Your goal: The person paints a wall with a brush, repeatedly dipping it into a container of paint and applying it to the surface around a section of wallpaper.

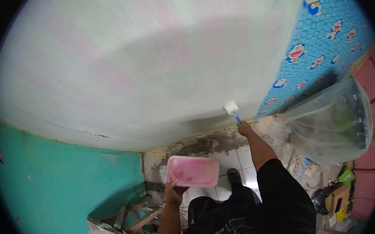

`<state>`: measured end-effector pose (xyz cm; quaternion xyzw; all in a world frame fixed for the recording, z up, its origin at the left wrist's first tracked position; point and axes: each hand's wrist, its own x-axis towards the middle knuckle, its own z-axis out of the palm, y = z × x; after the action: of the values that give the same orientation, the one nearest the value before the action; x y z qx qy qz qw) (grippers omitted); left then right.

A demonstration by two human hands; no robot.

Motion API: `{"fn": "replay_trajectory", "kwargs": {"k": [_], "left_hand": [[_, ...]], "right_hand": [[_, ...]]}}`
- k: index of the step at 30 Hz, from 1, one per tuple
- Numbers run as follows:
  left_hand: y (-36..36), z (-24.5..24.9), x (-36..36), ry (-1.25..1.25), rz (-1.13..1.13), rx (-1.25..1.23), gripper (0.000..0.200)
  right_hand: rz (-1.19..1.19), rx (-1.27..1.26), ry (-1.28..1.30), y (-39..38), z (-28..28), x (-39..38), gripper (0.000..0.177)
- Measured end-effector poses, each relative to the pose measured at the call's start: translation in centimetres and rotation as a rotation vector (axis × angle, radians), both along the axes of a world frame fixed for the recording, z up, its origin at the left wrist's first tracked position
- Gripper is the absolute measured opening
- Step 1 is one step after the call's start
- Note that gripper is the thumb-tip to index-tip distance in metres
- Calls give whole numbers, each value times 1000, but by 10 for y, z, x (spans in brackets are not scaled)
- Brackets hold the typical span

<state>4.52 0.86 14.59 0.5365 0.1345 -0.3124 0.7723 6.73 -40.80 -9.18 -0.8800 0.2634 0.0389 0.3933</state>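
My right hand (243,128) is closed round the blue-and-white handle of a paint brush (230,107). The white head of the brush is against the lower part of the whitish wall (163,75), which shows faint pink streaks. Low on the left, my left hand (174,193) grips the near left corner of a pink rectangular tray (194,171) with a pale rim, held above the tiled floor.
A teal wall (62,180) stands at left, with a wooden frame (129,223) below it. Blue cartoon wallpaper (308,62) covers the right side. A large clear plastic bag (333,121), a cardboard box (337,198) and a pink door (370,148) are at right.
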Motion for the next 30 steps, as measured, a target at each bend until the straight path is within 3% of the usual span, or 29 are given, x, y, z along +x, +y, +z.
{"fn": "replay_trajectory", "kwargs": {"k": [2,5,8,12,17,21,22,25,27,30], "left_hand": [[-4,18,2,-3,-6,8,54],[22,-6,9,73,-41,78,63],[38,-19,19,128,-68,90,60],[48,-36,48,156,-110,-16,62],[59,-32,87,109,-97,-52,63],[75,-37,117,95,-100,-66,58],[76,-39,122,87,-111,-80,58],[86,-48,136,93,-110,-96,57],[90,-47,141,83,-96,-115,59],[101,-46,140,101,-79,-99,61]], "right_hand": [[-81,-207,111,4,-145,16,38],[-30,47,450,9,-146,19,40],[-303,111,413,21,-59,14,41],[-621,-100,285,24,46,18,49],[-631,-130,-150,55,157,3,42],[-631,5,-597,73,184,17,35],[-641,-16,-601,78,185,24,35],[-603,-48,-442,85,114,48,40],[-628,-82,-219,81,-5,51,50],[-602,-53,36,105,-42,59,60]]}}
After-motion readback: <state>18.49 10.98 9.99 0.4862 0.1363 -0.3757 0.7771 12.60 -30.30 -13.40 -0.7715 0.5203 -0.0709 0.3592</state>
